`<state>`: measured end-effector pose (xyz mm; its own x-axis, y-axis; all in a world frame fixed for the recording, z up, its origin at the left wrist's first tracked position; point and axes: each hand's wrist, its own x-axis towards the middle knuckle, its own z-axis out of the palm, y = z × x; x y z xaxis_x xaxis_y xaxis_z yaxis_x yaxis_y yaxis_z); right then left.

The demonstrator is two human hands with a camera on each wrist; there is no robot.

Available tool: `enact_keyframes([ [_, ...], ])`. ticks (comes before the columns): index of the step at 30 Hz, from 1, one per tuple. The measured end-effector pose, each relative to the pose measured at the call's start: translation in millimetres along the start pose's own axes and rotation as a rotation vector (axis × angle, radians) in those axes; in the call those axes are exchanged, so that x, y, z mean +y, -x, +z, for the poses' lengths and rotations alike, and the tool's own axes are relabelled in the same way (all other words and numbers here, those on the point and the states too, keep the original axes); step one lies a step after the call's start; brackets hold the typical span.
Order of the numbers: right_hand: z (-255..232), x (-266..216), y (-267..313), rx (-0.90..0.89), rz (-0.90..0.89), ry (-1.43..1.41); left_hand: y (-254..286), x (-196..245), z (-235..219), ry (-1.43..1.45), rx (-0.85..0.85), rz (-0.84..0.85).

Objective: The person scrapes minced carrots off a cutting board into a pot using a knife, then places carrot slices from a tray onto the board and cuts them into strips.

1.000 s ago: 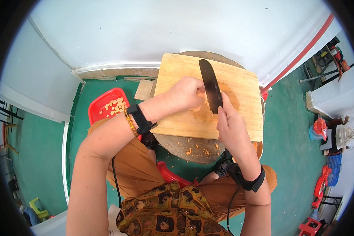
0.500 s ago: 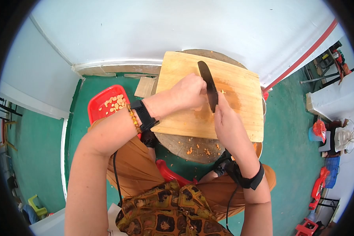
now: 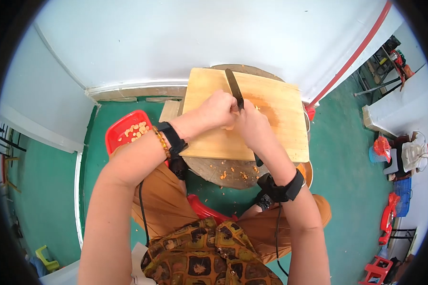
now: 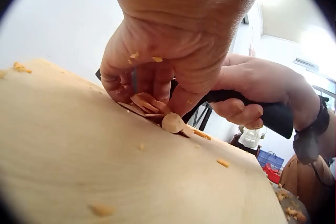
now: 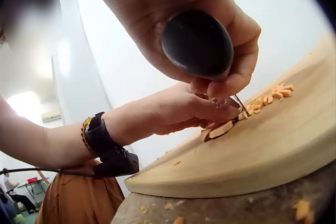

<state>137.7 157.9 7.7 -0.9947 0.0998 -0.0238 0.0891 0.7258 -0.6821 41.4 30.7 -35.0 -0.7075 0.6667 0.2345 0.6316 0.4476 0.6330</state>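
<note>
"What are the hands on?"

"The right hand (image 3: 257, 127) is clamped round the handle of a kitchen knife (image 3: 234, 89), its blade over the cutting board (image 3: 287, 140). The left hand (image 3: 218, 109) curls its fingers over orange slices (image 5: 221, 129) on the board, just beside the blade."

"Any more food?"

"Smaller cut pieces (image 5: 278, 94) lie past the blade. The red tray (image 3: 112, 141), left of the board, holds roundish slices (image 3: 139, 129)."

"And that bowl (image 3: 311, 173)?"

"By the board's right edge, partly hidden; something orange shows inside, too covered to name."
</note>
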Motion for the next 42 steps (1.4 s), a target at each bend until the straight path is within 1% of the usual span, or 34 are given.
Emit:
enact_keyframes([
  [2,5,7,-2,0.069,-0.097,0.062,3,-2,0,-0.035,-0.017,0.011],
  [4,5,18,0,0.135,-0.154,-0.004,3,5,-7,-0.025,-0.034,0.001],
  [5,4,23,2,0.157,-0.178,-0.036,5,15,-16,0.007,-0.053,-0.019],
  [6,-2,20,7,0.121,-0.107,-0.037,7,19,-19,0.044,-0.074,-0.041],
  [7,-10,15,12,0.088,-0.032,-0.038,5,12,-14,0.077,-0.102,-0.143],
  [8,-16,10,18,0.06,0.044,-0.042,6,7,-11,0.088,-0.067,-0.146],
  [10,-20,7,28,0.045,0.049,-0.045,6,3,-7,0.104,-0.007,-0.142],
  [13,-20,5,35,0.036,0.054,-0.047,4,-1,-3,0.097,0.011,-0.13],
  [16,-17,5,35,0.04,0.027,-0.017,2,7,-10,0.07,-0.059,-0.201],
  [20,-17,3,34,0.057,-0.016,0.078,0,6,-9,0.031,-0.052,-0.206],
  [22,-18,1,33,0.04,-0.01,0.092,0,4,-7,0.04,-0.034,-0.212],
  [25,-20,3,26,0.003,-0.01,0.084,-1,3,-5,0.023,-0.036,-0.156],
  [28,-24,2,17,-0.048,0.014,0.109,-3,8,-10,0.006,-0.089,-0.183],
  [32,-26,-7,14,-0.087,0.059,0.184,-4,7,-10,-0.024,-0.055,-0.115],
  [34,-24,-8,11,-0.086,0.063,0.254,-5,4,-6,-0.07,-0.012,-0.055],
  [35,-22,-9,8,-0.085,0.062,0.287,-6,4,-7,-0.072,-0.018,-0.051],
  [37,-15,-2,6,-0.076,0.063,0.254,-5,6,-8,-0.076,-0.033,-0.048],
  [40,-10,1,8,-0.023,0.045,0.277,-5,5,-7,-0.036,-0.017,-0.052],
  [41,-8,0,9,0.0,0.036,0.294,-5,6,-7,-0.028,-0.029,-0.078],
  [42,-3,9,7,-0.004,-0.025,0.327,-4,7,-7,-0.022,-0.041,-0.102],
])
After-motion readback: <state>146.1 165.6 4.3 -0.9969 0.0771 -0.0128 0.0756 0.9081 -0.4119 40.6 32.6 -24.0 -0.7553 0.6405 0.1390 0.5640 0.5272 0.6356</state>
